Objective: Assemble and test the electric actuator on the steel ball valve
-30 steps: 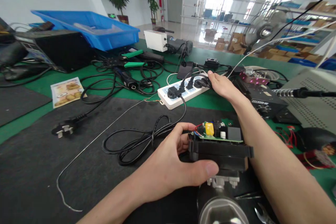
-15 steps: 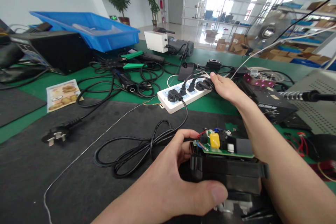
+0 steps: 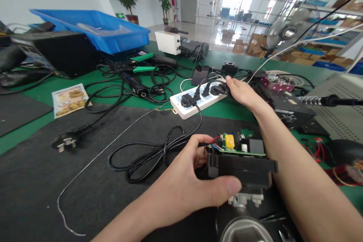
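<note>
My left hand (image 3: 187,181) is closed around a black plastic housing (image 3: 241,168), thumb along its near side and fingers at its left. On top of the housing lies an exposed green circuit board (image 3: 235,152) with a yellow component and red and blue wires. Metal fittings (image 3: 245,199) show under the housing. Farther away, my right hand (image 3: 241,92) grips the right end of a white power strip (image 3: 187,112), beside black plugs and cords; its fingers are partly hidden. A coiled black power cord (image 3: 153,159) runs from the strip onto the dark mat.
A loose plug (image 3: 66,141) and a thin wire (image 3: 93,153) lie on the mat at left. Behind are tangled cables, a blue bin (image 3: 113,39) and a white-and-grey device (image 3: 168,42). Control boxes (image 3: 289,109) stand right; a round metal part (image 3: 245,232) sits below the housing.
The view has tilted down slightly, revealing the round metal part below. The housing in my left hand appears slightly higher and farther left. My right hand stays at the power strip.
</note>
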A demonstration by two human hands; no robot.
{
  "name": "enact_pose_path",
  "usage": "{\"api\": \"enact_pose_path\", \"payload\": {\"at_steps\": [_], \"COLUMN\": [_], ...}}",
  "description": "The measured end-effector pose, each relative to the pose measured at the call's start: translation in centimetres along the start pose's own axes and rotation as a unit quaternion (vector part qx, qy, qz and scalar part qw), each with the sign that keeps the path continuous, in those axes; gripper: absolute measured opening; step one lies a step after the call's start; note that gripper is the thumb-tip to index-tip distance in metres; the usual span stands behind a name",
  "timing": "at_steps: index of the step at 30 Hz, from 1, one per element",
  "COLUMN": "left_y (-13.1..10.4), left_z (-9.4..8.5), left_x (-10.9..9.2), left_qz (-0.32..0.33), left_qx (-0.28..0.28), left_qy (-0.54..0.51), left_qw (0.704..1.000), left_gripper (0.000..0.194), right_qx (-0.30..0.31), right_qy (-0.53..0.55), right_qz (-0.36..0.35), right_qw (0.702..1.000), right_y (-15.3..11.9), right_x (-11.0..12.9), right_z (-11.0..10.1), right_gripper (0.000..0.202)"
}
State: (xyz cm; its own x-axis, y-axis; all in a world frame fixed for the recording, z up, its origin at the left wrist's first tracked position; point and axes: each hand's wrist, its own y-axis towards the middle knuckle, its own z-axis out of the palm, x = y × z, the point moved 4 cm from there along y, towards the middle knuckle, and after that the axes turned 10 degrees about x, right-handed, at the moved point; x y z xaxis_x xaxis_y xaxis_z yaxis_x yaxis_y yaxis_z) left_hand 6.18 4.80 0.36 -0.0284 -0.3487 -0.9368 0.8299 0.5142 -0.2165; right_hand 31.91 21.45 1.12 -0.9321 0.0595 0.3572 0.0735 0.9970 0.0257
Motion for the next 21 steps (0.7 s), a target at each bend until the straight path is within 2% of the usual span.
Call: {"api": "enact_pose_path", "payload": {"at_steps": [10,21], "left_y": [0.09,0.14], "left_z": [0.43,0.65], "left_x": [0.06,-0.07], "left_qz": [0.011,0.020], "left_qx": [-0.043,-0.042], "left_qy": [0.027,0.044], "left_qw": [0.999,0.998], "left_gripper": [0.072,0.068], "right_qx": [-0.002,0.009], "right_qy": [-0.003,-0.016], "right_qz": [0.023,0.032], "right_qw": [1.000,0.999], "right_y": [0.07,0.09], "right_x": [-0.20,-0.15], "right_z": [-0.07,-0.23], "right_gripper": [0.087,0.086]}}
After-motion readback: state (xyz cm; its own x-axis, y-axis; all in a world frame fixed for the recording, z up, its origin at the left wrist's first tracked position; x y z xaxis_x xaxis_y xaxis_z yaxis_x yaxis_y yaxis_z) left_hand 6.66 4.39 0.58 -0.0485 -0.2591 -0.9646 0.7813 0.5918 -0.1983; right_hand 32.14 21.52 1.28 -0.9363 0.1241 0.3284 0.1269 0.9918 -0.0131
